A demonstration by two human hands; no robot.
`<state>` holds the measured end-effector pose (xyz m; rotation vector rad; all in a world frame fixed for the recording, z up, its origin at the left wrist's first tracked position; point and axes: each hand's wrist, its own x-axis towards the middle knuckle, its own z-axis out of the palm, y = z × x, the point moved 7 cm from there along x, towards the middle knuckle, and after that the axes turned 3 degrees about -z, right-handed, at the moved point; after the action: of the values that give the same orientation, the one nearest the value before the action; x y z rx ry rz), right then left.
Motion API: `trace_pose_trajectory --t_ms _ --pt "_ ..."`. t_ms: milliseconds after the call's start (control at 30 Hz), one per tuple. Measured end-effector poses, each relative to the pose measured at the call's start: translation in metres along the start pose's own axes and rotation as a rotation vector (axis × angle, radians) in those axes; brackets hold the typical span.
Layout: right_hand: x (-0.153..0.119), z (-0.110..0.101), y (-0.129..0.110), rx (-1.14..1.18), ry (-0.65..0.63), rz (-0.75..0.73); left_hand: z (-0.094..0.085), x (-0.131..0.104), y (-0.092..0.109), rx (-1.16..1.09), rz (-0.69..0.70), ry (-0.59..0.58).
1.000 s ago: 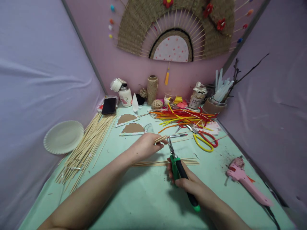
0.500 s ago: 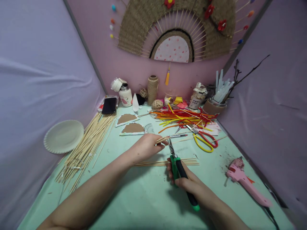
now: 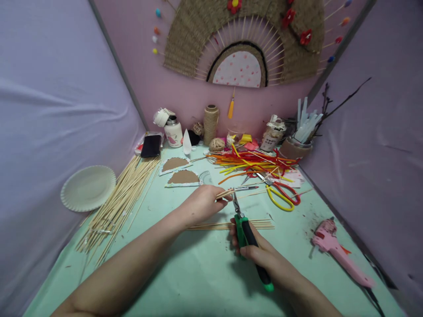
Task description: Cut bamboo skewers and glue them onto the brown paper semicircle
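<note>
In the middle of the table, my left hand is closed around a few thin wooden sticks, their ends poking out to the right. My right hand grips green and black pruning shears, blades pointing away from me. The blade tips are right at the stick ends; whether they touch is too small to tell. Beneath both hands lies a row of more wooden sticks. A pen-like tool rests just behind the shear tips.
Left are a big pile of sticks and a white paper plate. Scissors and colourful pipe cleaners lie behind my hands. A pink glue gun with a cord lies right. Two cardboard half-circles sit beyond my left hand.
Almost nothing differs. The whole view has shifted very slightly, and both hands keep their hold on the sticks and the shears.
</note>
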<state>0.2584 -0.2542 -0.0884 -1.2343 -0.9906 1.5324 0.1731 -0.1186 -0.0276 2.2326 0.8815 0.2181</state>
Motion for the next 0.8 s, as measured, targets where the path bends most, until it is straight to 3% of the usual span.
trace_pose_trajectory --t_ms 633,800 --pt "0.000 0.001 0.000 -0.039 0.020 -0.013 0.001 -0.004 0.011 0.195 0.015 -0.029" --pt "0.003 -0.001 0.014 0.063 0.012 0.009 0.006 -0.005 0.013 0.422 -0.025 -0.072"
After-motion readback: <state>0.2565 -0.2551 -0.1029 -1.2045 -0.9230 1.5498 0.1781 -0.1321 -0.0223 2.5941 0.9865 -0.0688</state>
